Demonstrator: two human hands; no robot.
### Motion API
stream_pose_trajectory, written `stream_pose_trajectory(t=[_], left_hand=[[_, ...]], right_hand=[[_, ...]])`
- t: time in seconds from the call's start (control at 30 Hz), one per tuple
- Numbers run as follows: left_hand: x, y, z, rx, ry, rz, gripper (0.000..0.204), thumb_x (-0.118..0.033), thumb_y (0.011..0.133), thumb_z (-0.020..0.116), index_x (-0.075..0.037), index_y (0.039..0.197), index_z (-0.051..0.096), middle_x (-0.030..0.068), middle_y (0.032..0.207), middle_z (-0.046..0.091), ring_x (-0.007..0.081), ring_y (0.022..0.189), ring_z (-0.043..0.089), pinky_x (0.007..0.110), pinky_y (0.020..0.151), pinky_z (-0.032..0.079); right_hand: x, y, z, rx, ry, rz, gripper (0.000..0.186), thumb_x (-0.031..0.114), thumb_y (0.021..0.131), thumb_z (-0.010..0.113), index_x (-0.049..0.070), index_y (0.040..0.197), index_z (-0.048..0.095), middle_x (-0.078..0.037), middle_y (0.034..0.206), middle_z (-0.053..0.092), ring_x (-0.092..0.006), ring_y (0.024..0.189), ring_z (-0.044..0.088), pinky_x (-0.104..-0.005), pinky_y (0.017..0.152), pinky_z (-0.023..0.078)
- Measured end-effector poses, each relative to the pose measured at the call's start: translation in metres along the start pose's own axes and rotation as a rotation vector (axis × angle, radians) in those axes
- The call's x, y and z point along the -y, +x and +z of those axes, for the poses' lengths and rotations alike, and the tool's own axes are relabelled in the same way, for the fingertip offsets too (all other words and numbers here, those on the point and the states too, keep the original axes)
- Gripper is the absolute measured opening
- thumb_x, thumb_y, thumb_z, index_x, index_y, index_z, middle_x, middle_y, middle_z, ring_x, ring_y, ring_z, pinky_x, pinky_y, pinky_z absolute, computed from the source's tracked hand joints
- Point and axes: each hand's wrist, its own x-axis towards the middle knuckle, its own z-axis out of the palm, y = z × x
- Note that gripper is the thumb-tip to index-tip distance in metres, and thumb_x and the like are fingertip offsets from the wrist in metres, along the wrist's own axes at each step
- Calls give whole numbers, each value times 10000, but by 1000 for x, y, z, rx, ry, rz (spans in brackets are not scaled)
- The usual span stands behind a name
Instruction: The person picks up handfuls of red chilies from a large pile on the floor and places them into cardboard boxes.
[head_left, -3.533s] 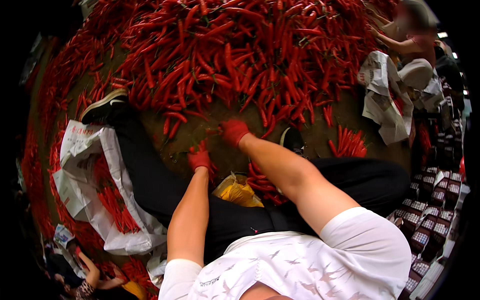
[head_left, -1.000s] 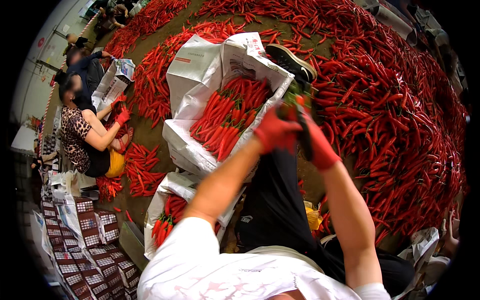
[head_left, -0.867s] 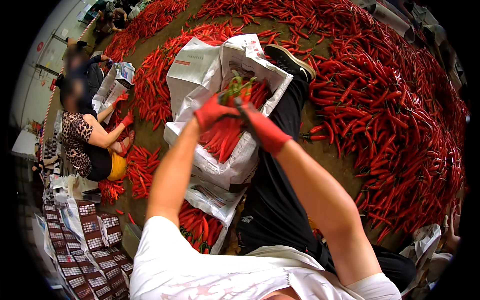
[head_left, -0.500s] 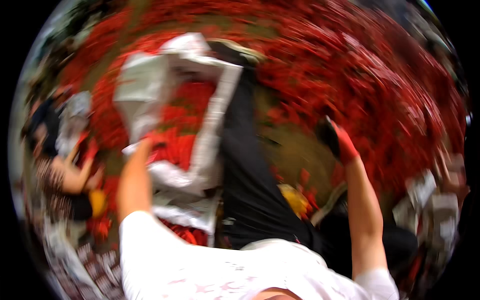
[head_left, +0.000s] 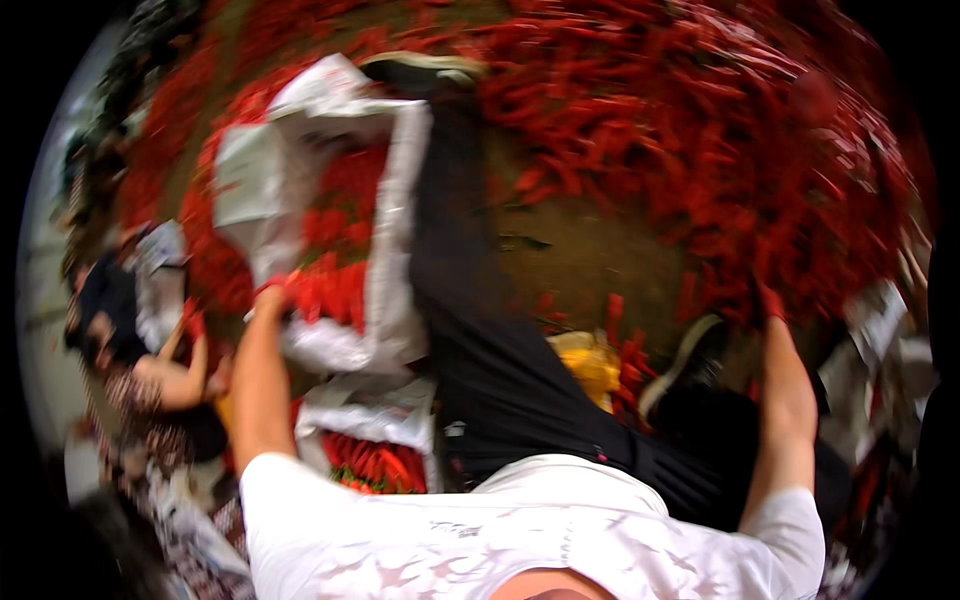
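Note:
A white bag with a wide, box-like mouth lies on the left, with red chili peppers inside. My left hand, in a red glove, is at the bag's left near edge; blur and overlap hide its fingers. On the right, my right hand, also gloved in red, reaches the near side of a broad heap of chili peppers. Its fingers are lost among the peppers and the blur, so I cannot tell if they grip any.
My black-trousered leg stretches forward beside the bag. Closer in stands a second white container with peppers. A yellow bag and loose peppers lie between my legs. At the left, another person works; white bags are at the right.
My right hand has moved right, from over bare floor at the heap's edge into the peppers. My left hand stays at the bag's edge. The whole view has shifted somewhat.

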Motion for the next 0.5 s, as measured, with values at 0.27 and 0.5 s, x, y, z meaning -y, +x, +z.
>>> stream_pose_trajectory(t=[0.27, 0.5], left_hand=[[24, 26, 56, -442, -467, -176, 866, -701, 898, 332, 72, 1158, 624, 385, 1161, 568, 484, 1147, 552, 544, 942, 457], [-83, 53, 97, -832, -248, -373, 731, -707, 861, 409, -164, 1349, 418, 251, 1353, 461, 483, 1212, 481, 676, 911, 393]], right_hand=[[77, -35, 66, 224, -52, 11, 545, 387, 749, 786, -7, 1111, 681, -148, 1061, 695, -188, 934, 657, -340, 794, 541], [98, -88, 87, 414, 112, -228, 471, 319, 770, 772, -27, 1076, 678, -118, 962, 711, -201, 828, 672, -348, 704, 539]])
